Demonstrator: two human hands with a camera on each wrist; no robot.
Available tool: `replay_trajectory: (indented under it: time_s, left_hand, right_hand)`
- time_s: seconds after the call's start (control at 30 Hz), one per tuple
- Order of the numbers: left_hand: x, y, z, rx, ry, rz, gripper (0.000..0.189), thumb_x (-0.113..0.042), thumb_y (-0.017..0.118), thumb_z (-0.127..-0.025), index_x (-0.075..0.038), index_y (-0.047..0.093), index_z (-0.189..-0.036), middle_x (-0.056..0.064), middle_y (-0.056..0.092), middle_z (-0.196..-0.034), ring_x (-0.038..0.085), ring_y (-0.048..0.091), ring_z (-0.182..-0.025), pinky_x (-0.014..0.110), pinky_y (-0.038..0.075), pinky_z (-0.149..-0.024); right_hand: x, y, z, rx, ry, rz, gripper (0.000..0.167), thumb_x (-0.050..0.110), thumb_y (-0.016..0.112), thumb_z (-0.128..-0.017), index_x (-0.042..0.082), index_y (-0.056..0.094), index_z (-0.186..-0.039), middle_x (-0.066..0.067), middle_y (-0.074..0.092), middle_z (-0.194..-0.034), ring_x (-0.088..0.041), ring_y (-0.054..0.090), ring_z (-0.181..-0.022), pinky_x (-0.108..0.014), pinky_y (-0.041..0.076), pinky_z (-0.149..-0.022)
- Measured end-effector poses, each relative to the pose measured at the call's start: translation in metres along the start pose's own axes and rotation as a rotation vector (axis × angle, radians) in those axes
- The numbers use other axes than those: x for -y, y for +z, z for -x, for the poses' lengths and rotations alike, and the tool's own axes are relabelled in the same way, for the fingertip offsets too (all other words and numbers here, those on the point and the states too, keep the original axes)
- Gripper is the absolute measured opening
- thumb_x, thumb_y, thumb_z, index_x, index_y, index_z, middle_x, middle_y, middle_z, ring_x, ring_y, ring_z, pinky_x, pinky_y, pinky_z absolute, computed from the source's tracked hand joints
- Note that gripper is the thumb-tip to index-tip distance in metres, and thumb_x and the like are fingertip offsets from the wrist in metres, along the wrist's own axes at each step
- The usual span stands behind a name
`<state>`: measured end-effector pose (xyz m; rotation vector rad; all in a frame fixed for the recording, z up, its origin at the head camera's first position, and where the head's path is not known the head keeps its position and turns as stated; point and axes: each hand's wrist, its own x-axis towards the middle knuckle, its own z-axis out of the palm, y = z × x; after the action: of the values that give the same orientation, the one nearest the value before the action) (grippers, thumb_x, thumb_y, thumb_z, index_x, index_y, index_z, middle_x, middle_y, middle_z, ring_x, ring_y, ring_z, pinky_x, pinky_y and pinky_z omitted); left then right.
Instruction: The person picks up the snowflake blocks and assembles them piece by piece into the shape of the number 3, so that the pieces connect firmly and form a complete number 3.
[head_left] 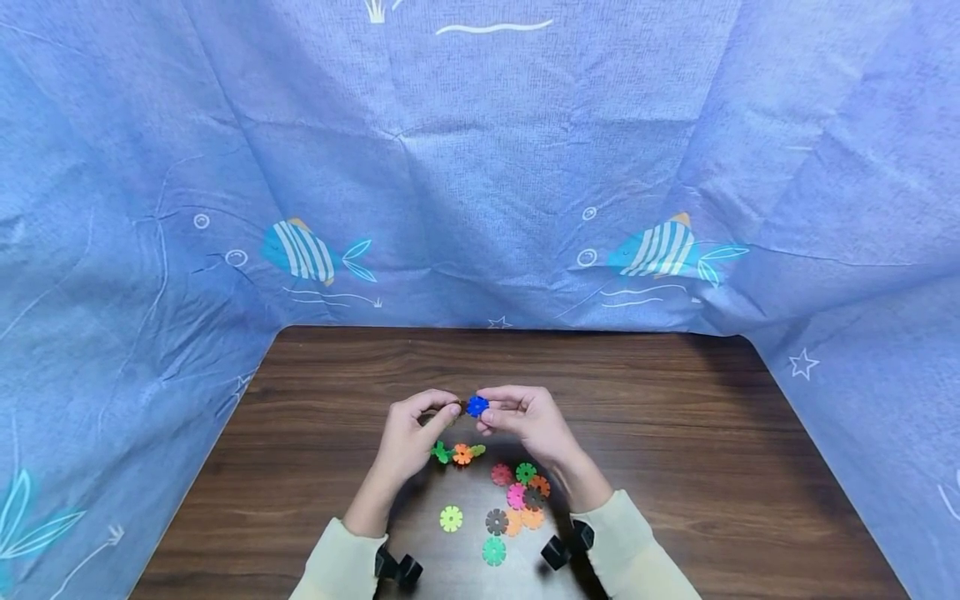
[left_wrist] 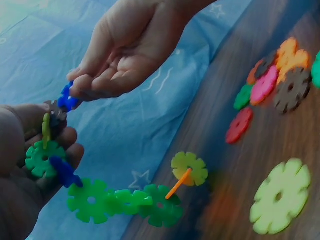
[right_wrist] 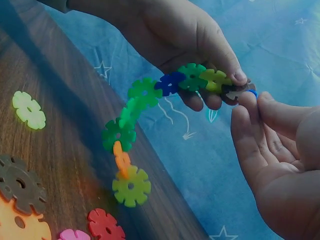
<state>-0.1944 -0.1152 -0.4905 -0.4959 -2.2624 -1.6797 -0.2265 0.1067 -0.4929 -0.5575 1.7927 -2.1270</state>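
Observation:
A chain of notched plastic discs in green, blue, yellow and orange hangs from my left hand. Its thumb and fingers pinch the dark grey-brown disc at the chain's upper end. My right hand pinches a blue notched disc between thumb and fingertips. That blue disc meets the edge of the dark one; whether their slots are joined I cannot tell. At the chain's lower end, an orange disc carries a yellow-green disc.
Loose discs lie on the brown wooden table: a pale yellow-green disc, a teal-green disc, a red disc, a pink disc and several others in an overlapping group. A blue fish-print cloth surrounds the table's back and sides.

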Motion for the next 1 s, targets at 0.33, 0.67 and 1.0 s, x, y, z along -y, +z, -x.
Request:
replay_trajectory:
  time_s: [0.33,0.67,1.0]
  left_hand:
    - [0.000,0.006,0.000,-0.060,-0.083,0.110,0.008,-0.008,0.073,-0.095,-0.002,0.077,-0.098,0.014,0.077,-0.091,0.008,0.069,-0.082,0.024,0.058,-0.074]
    - [0.008,-0.013,-0.004,-0.056,-0.140,0.144,0.015,-0.007,0.072,-0.095,0.000,0.075,-0.108,0.021,0.076,-0.096,0.010,0.072,-0.082,0.020,0.056,-0.070]
    - [0.005,-0.015,-0.006,-0.019,-0.140,0.165,0.017,-0.007,0.072,-0.096,0.003,0.074,-0.110,0.022,0.076,-0.098,0.006,0.072,-0.084,0.021,0.057,-0.072]
  right_hand:
    - [-0.002,0.004,-0.003,0.013,0.022,-0.040,0.041,0.000,0.070,-0.095,-0.017,0.059,-0.130,-0.023,0.075,-0.101,-0.017,0.076,-0.082,-0.041,0.063,-0.082]
    - [-0.001,-0.014,0.000,-0.102,0.002,0.200,0.032,0.004,0.074,-0.093,-0.007,0.068,-0.122,-0.021,0.074,-0.100,-0.011,0.072,-0.078,-0.031,0.059,-0.063]
    - [0.004,-0.010,0.000,-0.087,-0.061,0.248,0.029,0.009,0.074,-0.094,-0.003,0.069,-0.120,-0.021,0.073,-0.105,-0.010,0.069,-0.075,-0.032,0.059,-0.063]
